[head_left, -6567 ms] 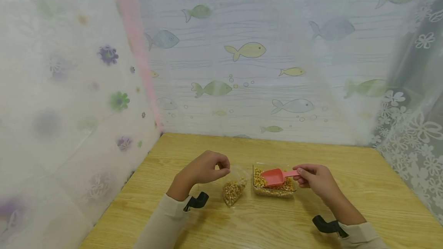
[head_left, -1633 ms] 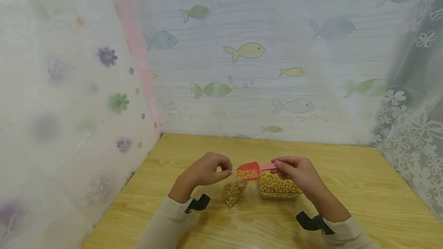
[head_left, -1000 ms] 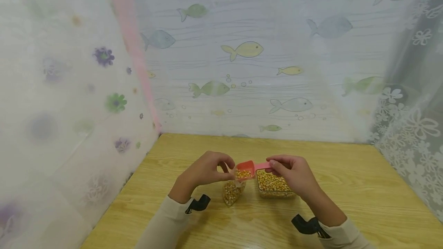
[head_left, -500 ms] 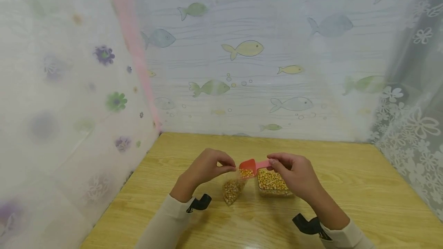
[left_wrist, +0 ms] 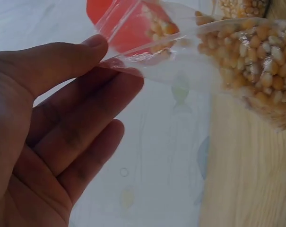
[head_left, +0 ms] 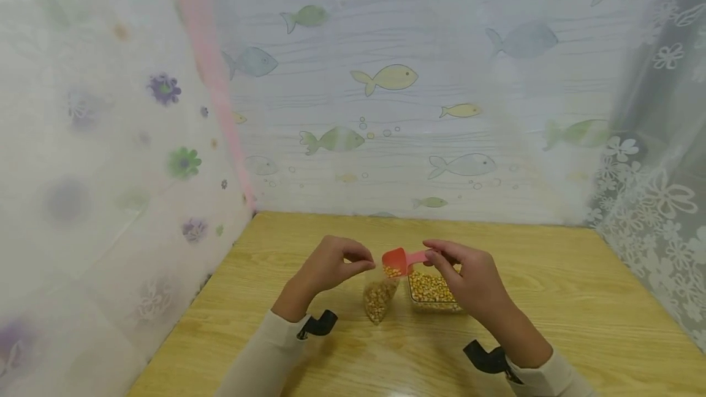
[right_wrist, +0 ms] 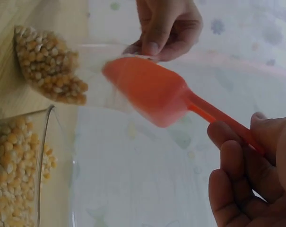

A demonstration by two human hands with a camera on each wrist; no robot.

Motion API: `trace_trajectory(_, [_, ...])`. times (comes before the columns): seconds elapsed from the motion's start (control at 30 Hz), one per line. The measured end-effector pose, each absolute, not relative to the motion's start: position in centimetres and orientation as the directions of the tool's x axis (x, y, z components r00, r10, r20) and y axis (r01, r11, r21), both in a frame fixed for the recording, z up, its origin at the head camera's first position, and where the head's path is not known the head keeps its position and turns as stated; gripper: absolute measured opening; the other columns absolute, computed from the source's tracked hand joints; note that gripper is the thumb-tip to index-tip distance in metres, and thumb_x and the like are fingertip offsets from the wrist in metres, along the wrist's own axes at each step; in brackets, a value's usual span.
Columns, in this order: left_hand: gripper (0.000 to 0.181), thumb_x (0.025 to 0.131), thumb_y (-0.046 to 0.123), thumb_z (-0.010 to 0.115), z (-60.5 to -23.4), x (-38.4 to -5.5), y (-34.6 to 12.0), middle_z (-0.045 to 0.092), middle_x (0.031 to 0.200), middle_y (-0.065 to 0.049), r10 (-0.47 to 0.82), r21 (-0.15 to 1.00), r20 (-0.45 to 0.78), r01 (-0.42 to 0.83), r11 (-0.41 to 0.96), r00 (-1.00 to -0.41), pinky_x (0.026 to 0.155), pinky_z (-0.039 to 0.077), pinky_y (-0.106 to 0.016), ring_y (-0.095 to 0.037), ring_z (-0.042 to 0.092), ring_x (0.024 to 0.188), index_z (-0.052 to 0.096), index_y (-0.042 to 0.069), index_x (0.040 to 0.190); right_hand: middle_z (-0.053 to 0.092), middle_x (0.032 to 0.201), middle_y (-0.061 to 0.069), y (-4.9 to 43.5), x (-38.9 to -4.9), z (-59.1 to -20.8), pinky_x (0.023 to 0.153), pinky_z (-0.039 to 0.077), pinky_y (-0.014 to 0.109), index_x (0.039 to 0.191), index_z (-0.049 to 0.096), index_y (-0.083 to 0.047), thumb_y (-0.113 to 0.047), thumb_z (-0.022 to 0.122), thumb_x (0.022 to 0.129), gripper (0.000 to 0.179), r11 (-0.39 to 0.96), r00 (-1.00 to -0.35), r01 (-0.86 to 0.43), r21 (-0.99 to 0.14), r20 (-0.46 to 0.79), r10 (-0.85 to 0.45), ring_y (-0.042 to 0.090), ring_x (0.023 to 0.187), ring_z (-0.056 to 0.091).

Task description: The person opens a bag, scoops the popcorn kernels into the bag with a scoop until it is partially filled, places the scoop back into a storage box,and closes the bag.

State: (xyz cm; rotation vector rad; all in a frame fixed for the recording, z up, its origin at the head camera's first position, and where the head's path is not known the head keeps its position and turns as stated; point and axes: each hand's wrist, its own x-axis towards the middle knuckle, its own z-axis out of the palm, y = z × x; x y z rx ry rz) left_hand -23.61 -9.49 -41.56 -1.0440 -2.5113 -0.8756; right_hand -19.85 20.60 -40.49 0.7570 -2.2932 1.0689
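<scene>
My left hand (head_left: 337, 265) pinches the top edge of a clear plastic bag (left_wrist: 180, 71) between thumb and fingertips. Corn kernels (left_wrist: 261, 59) fill the bag's lower part, which hangs close over the table. In my right hand (head_left: 475, 274), thumb and fingers grip the pink handle of a small red scoop (head_left: 394, 257). The scoop's blade tilts down to the left at the bag's mouth, and the left wrist view shows it through the plastic, with some kernels at its lip. Seen from the right wrist, the blade's underside (right_wrist: 147, 90) hides its load.
A clear rectangular container (right_wrist: 42, 156) of corn kernels (head_left: 432, 287) stands right of the bag, partly behind my right hand. The wood-grain table (head_left: 342, 360) ends at a fish-print curtain (head_left: 386, 158) at the back. A flower-print curtain (head_left: 99, 201) runs along the left.
The scoop came out of the container with kernels, moved left to the bag's mouth and now tips further down. The bag has swung slightly right. My left hand keeps its place.
</scene>
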Motion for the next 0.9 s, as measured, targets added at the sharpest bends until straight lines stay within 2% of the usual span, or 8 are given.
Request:
trace_trajectory(0.13, [0.006,0.097,0.026,0.076,-41.1,-23.5,-10.1,0.077,0.093,0.012,0.561,0.424,0.435,0.710,0.563,-0.705,0.077,0.060,-0.024,0.002,0.068,0.081,0.081,0.023,0.097,0.079,0.091,-0.007,20.4,-19.9,-40.7,0.043,0.033,0.018,0.123,0.076,-0.012,-0.015,0.072,0.099,0.024,0.533,-0.639,-0.726,-0.434,0.712,-0.291,0.004,0.075,0.071])
trace_trajectory(0.43, [0.004,0.095,0.028,0.078,-40.6,-23.4,-11.2,0.077,0.091,0.016,0.561,0.447,0.380,0.677,0.584,-0.735,0.074,0.059,-0.024,0.003,0.069,0.079,0.081,0.026,0.095,0.077,0.090,-0.005,20.1,-19.7,-40.8,0.055,0.043,0.014,0.116,0.078,-0.011,-0.010,0.077,0.094,0.022,0.532,-0.560,-0.771,-0.350,0.771,-0.304,0.000,0.072,0.067])
trace_trajectory(0.6, [0.004,0.095,0.027,0.078,-40.5,-23.4,-11.5,0.075,0.089,0.019,0.556,0.462,0.361,0.661,0.591,-0.749,0.073,0.059,-0.024,0.003,0.068,0.078,0.082,0.026,0.094,0.078,0.090,-0.008,20.3,-19.6,-40.5,0.048,0.035,0.013,0.115,0.079,-0.012,-0.012,0.077,0.094,0.021,0.531,-0.592,-0.753,-0.389,0.753,-0.287,-0.001,0.070,0.065])
trace_trajectory(0.7, [0.004,0.095,0.026,0.078,-40.4,-23.4,-11.8,0.074,0.087,0.021,0.554,0.478,0.340,0.647,0.595,-0.760,0.072,0.059,-0.025,0.002,0.068,0.077,0.081,0.027,0.093,0.079,0.090,-0.009,20.6,-19.6,-40.3,0.043,0.031,0.014,0.117,0.078,-0.015,-0.016,0.075,0.096,0.020,0.537,-0.635,-0.723,-0.435,0.724,-0.269,-0.002,0.062,0.061])
trace_trajectory(0.83, [0.004,0.095,0.026,0.079,-40.3,-23.3,-12.2,0.073,0.086,0.021,0.551,0.493,0.323,0.634,0.596,-0.769,0.071,0.058,-0.026,0.000,0.067,0.076,0.081,0.027,0.091,0.080,0.091,-0.008,21.2,-19.6,-40.0,0.036,0.027,0.019,0.119,0.077,-0.020,-0.024,0.071,0.100,0.020,0.544,-0.716,-0.656,-0.523,0.658,-0.232,0.003,0.067,0.067])
trace_trajectory(0.9, [0.005,0.095,0.025,0.079,-40.2,-23.3,-12.3,0.074,0.086,0.020,0.554,0.496,0.320,0.634,0.594,-0.769,0.071,0.058,-0.026,0.000,0.067,0.076,0.081,0.027,0.091,0.080,0.093,-0.008,21.6,-19.6,-39.8,0.036,0.028,0.021,0.120,0.077,-0.022,-0.028,0.068,0.102,0.021,0.528,-0.766,-0.616,-0.585,0.602,-0.226,0.005,0.076,0.071])
